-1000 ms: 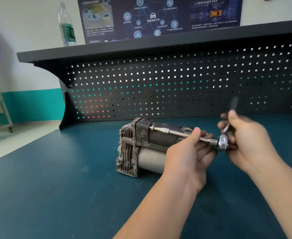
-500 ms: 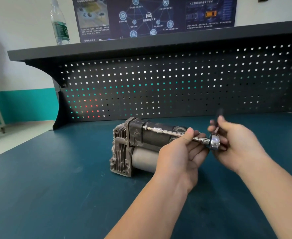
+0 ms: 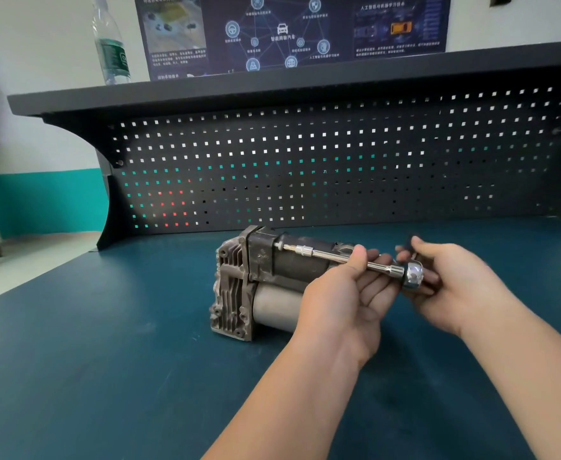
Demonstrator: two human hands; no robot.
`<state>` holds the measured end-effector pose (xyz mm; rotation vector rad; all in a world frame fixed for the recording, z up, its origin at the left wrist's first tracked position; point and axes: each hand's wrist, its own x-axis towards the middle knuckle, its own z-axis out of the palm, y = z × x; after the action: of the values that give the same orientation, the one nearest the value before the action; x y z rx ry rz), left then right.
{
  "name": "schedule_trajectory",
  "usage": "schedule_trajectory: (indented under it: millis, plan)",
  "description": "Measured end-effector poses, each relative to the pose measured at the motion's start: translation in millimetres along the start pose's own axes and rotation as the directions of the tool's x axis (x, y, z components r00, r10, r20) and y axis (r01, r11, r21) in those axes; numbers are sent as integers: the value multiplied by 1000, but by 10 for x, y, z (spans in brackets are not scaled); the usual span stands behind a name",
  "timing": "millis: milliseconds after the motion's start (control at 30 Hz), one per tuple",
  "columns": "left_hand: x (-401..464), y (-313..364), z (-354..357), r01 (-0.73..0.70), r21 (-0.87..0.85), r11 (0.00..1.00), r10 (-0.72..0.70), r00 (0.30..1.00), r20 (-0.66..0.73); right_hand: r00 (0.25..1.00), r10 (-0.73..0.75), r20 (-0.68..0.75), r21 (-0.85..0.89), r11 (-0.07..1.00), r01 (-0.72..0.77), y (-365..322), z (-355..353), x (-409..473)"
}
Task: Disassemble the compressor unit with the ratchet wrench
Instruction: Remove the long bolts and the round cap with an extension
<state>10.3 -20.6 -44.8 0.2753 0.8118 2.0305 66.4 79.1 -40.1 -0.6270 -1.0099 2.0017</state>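
Observation:
The grey metal compressor unit (image 3: 255, 287) lies on its side on the blue bench top, finned end to the left. A chrome ratchet wrench (image 3: 413, 275) with a long extension bar (image 3: 325, 255) reaches from the right into a bolt on the unit's upper black part. My left hand (image 3: 345, 293) holds the bar, thumb on top and fingers underneath. My right hand (image 3: 454, 280) grips the ratchet's dark handle just behind the chrome head; the handle is mostly hidden in the fingers.
A black pegboard back panel (image 3: 338, 161) rises behind the bench top (image 3: 106, 360), with a shelf above it. A plastic water bottle (image 3: 109, 44) stands on the shelf at the left. The bench's left edge drops to the floor.
The ratchet handle, raised and blurred a second ago, has swung down into my right hand. My left hand has kept its hold on the bar.

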Motion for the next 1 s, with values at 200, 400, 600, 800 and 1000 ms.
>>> schedule_trajectory:
  millis: [200,400,600,800,1000]
  plan:
    - [0,11,2,-40,26,999,40,999,-14,576,-725,378,-146,568,810,-56,16,-177]
    - [10,42,-16,-60,11,998,60,998,-23,452,-797,401,-308,347,886,-27,1,-209]
    - [34,36,-12,-55,-9,998,55,998,-33,1000,29,0,70,997,-28,17,16,-10]
    - [38,-4,-26,-111,32,993,112,994,-17,624,-714,317,-258,568,782,-33,22,-162]
    - [48,2,-17,-100,38,994,102,994,-38,707,-679,196,-387,609,692,-33,32,-160]
